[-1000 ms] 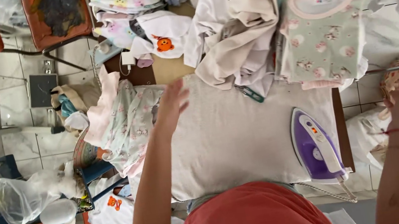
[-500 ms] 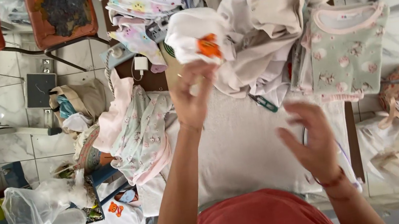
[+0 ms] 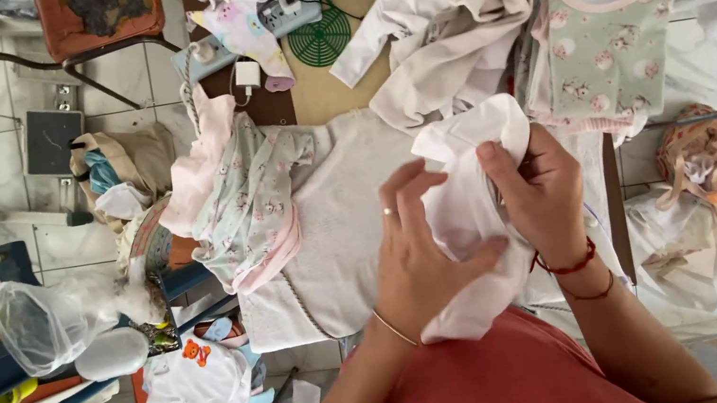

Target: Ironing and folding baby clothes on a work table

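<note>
Both hands now gripping white garment (image 3: 466, 213), left hand (image 3: 419, 249), right hand (image 3: 545, 196)

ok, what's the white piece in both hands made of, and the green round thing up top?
White garment: looks like soft matte knit cotton; it creases and drapes limply between the left hand and right hand. Green disc: probably rigid moulded plastic, given its even grid of thin ribs, though partly covered.

Small white cotton garment (image 3: 466, 213) partly hidden behind both hands, pale ironing surface (image 3: 338, 224) beneath mostly covered, red-brown chair (image 3: 99, 17) cut off at top edge
</note>
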